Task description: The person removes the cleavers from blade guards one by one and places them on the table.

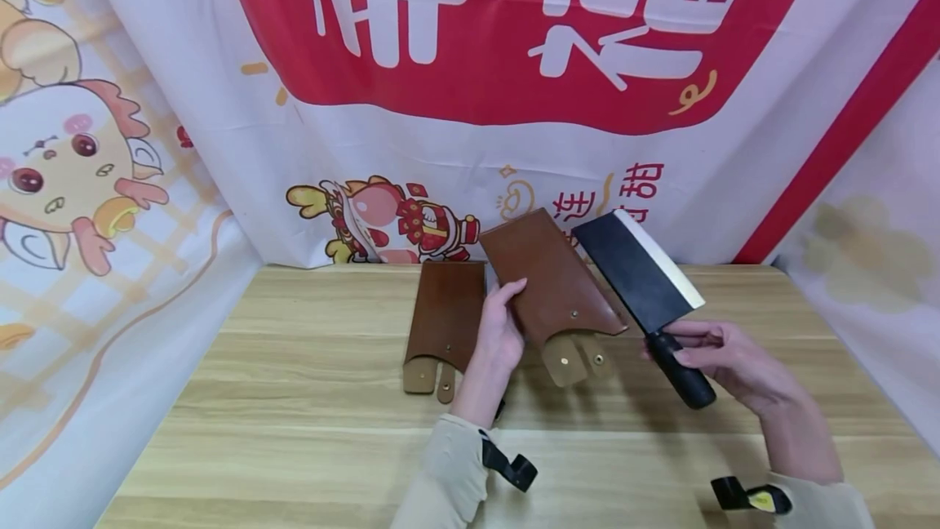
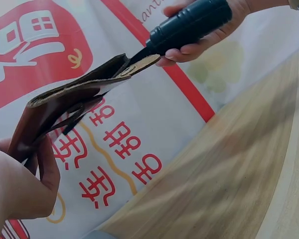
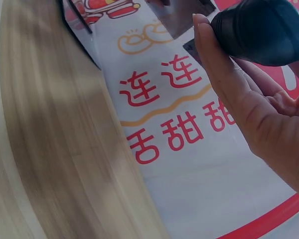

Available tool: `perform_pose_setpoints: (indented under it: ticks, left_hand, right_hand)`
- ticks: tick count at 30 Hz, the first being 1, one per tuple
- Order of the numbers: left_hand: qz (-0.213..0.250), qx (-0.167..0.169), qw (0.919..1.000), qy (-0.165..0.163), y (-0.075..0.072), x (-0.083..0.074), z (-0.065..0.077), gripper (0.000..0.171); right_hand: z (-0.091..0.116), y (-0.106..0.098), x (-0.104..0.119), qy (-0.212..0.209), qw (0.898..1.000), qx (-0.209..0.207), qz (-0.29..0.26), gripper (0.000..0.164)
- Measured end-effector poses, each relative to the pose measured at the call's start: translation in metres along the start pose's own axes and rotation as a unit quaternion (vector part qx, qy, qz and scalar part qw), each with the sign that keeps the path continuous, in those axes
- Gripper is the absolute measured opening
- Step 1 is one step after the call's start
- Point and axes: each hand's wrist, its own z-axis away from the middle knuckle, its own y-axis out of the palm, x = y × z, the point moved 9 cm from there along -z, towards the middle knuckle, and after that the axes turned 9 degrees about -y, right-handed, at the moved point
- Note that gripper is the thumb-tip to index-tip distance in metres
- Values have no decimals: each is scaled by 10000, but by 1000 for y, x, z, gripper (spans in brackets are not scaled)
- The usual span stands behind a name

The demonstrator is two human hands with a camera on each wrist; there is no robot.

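Note:
In the head view my left hand (image 1: 503, 325) grips a brown leather knife sheath (image 1: 547, 268) by its left edge, lifted and tilted above the table. Its tan snap flaps (image 1: 565, 359) hang unfastened at the near end, and the left wrist view shows the sheath's mouth (image 2: 84, 82) parted. My right hand (image 1: 734, 362) holds a cleaver (image 1: 624, 268) by its black handle (image 1: 679, 370). The dark blade, with its bright edge facing right, points away from me, just right of the sheath. In the right wrist view the handle's butt (image 3: 269, 32) hides most of the blade.
A second brown sheath (image 1: 448, 308) lies on the wooden table (image 1: 308, 398), left of my left hand, its flaps toward me. A printed white and red cloth (image 1: 411, 129) hangs behind the table, with more cloth at both sides.

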Motion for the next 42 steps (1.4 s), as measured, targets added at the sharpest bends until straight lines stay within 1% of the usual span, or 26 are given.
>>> perform_pose_setpoints:
  ticks: [5, 9, 12, 15, 18, 21, 26, 33, 38, 42]
  left_hand:
    - [-235, -43, 9997, 108, 2, 2, 0, 35]
    - [-347, 84, 9993, 142, 6, 8, 0, 34]
    - [-358, 213, 9991, 75, 10, 14, 0, 34]
    - [-343, 253, 9991, -29, 11, 20, 1, 38]
    - [-335, 223, 9991, -128, 11, 23, 1, 39]
    - [-334, 206, 9991, -186, 10, 26, 0, 41]
    - [-468, 70, 9988, -110, 6, 30, -4, 48]
    - [-834, -322, 9960, -75, -1, 36, -5, 46]
    - [-937, -385, 9948, -56, 0, 39, -4, 47]
    - [-1044, -325, 9940, -75, 1, 42, -4, 49]
  right_hand:
    - [6, -10, 7, -131, 9995, -244, 151, 44]
    - [10, -17, 9, -34, 9984, -537, 165, 43]
    - [12, -21, 9, 66, 9975, -693, 121, 41]
    - [12, -21, 8, 105, 9973, -720, 83, 40]
    - [12, -21, 8, 145, 9971, -752, 0, 40]
    - [12, -20, 7, 129, 9970, -704, -290, 40]
    - [12, -22, 5, 73, 9962, -628, -591, 41]
    - [13, -26, -1, 164, 9952, -647, -717, 40]
    - [13, -28, -3, 218, 9947, -711, -703, 39]
    - [14, -30, -5, 251, 9936, -771, -780, 39]
